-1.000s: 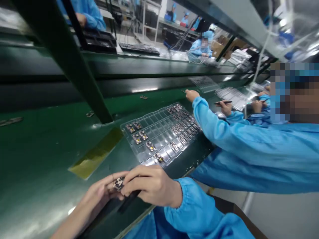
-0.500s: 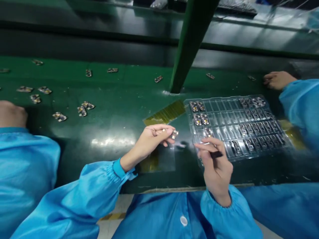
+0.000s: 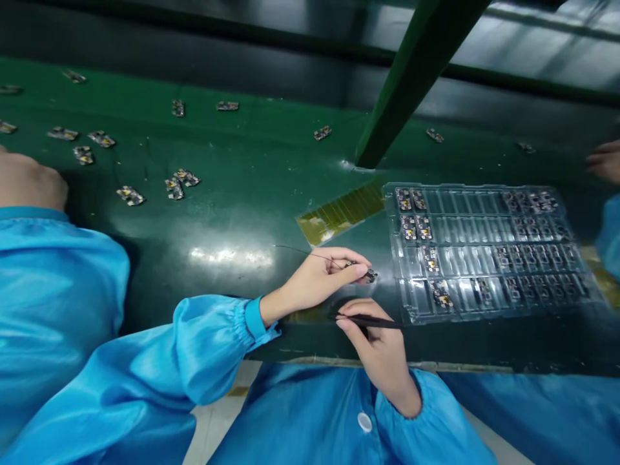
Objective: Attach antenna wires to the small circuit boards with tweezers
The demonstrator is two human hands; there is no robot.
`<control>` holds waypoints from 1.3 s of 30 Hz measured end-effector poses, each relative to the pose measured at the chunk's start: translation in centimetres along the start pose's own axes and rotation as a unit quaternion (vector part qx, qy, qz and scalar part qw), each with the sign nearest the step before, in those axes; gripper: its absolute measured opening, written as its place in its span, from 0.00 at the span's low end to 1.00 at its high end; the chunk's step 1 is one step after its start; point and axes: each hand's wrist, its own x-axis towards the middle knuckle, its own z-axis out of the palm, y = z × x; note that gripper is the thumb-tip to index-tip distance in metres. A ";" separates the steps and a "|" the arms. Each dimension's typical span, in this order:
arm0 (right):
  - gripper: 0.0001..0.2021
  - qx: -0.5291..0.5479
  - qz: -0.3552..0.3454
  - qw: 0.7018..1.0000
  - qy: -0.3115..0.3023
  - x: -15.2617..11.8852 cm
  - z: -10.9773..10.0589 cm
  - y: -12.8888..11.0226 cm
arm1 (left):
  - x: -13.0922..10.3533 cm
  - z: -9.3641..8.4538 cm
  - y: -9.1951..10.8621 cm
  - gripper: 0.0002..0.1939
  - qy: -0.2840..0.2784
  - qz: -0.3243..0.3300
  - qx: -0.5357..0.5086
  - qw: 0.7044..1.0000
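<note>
Between the thumb and fingers of my left hand is a small circuit board; a thin dark wire trails leftward from this hand. My right hand is closed around black tweezers, whose tip points left, just below my left hand. To the right of both hands lies a clear plastic tray with rows of slots, some of them holding circuit boards. A sheet of yellow tape strips lies on the green table beyond my left hand.
Several loose boards are scattered across the green table at the left and back. A green post rises behind the tray. Another person's hand is at the left edge, and a hand at the right edge.
My right hand has moved left from the tray's edge to just below my left hand, with the tweezers. The view has shifted. The other person's hand at the right is now partly out of view.
</note>
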 end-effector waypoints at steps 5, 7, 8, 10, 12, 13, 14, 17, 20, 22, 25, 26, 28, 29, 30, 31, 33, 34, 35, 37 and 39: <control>0.03 -0.010 -0.002 1.000 -0.021 0.0 0.1 0.2 | -0.1 0.2 -0.3 0.10 -0.001 0.025 0.047 0.999; 0.02 -0.011 -0.004 1.000 -0.026 0.0 0.0 0.2 | -0.2 0.4 -0.5 0.10 0.007 0.033 0.060 0.998; 0.02 -0.011 -0.004 1.000 -0.029 0.0 0.0 0.1 | -0.2 0.4 -0.6 0.10 0.011 0.037 0.069 0.997; 0.01 -0.011 -0.002 0.999 -0.032 0.0 -0.1 0.1 | -0.3 0.5 -0.8 0.11 0.015 0.045 0.088 0.995; 0.01 -0.011 0.003 0.999 -0.031 0.0 -0.1 0.1 | -0.4 0.6 -0.9 0.11 0.015 0.049 0.102 0.993; 0.01 -0.011 0.005 1.000 -0.029 0.0 -0.1 0.1 | -0.4 0.6 -0.8 0.11 0.014 0.049 0.107 0.993; 0.01 -0.011 0.007 1.000 -0.026 0.0 -0.1 0.1 | -0.5 0.6 -0.8 0.11 0.013 0.049 0.109 0.993; 0.01 -0.025 0.014 1.000 -0.010 0.0 0.0 0.1 | -0.5 0.6 -0.7 0.11 0.011 0.048 0.113 0.992; 0.01 -0.043 0.031 0.999 0.013 0.0 0.1 -0.1 | -0.6 0.7 -0.6 0.10 0.013 0.050 0.119 0.991; 0.01 -0.038 0.041 0.998 0.026 0.0 0.1 -0.3 | -0.5 0.7 -0.5 0.10 0.016 0.050 0.116 0.992; 0.02 0.000 0.026 0.999 0.032 -0.3 0.1 -0.5 | -0.5 0.8 -0.6 0.10 0.020 0.049 0.111 0.992; 0.03 0.020 0.011 0.999 0.029 -0.4 0.2 -0.5 | -0.5 0.8 -0.6 0.10 0.020 0.049 0.112 0.992; 0.05 0.066 -0.024 0.997 0.020 -0.7 0.3 -0.6 | -0.5 0.8 -0.7 0.10 0.021 0.048 0.115 0.992; 0.05 0.088 -0.038 0.995 0.019 -0.8 0.3 -0.6 | -0.5 0.8 -0.7 0.10 0.019 0.046 0.115 0.992; 0.05 0.107 -0.052 0.993 0.021 -0.9 0.3 -0.7 | -0.5 0.7 -0.7 0.10 0.015 0.044 0.113 0.992; 0.05 0.122 -0.064 0.990 0.029 -0.9 0.1 -0.8 | -0.5 0.7 -0.8 0.10 0.010 0.042 0.107 0.993; 0.05 0.139 -0.081 0.985 0.062 -0.8 -0.5 -1.1 | -0.3 0.5 -0.7 0.11 0.002 0.037 0.086 0.996; 0.05 0.142 -0.085 0.983 0.084 -0.7 -0.9 -1.3 | -0.2 0.3 -0.6 0.11 0.002 0.032 0.072 0.997; 0.05 0.142 -0.084 0.980 0.109 -0.5 -1.4 -1.5 | -0.1 0.2 -0.5 0.11 0.002 0.026 0.058 0.998; 0.05 0.126 -0.062 0.977 0.163 0.2 -2.5 -1.7 | 0.0 0.0 -0.2 0.11 0.000 0.010 0.042 0.999; 0.06 0.105 -0.030 0.971 0.212 1.1 -3.5 -1.8 | 0.1 -0.2 0.2 0.12 -0.015 -0.006 0.039 0.999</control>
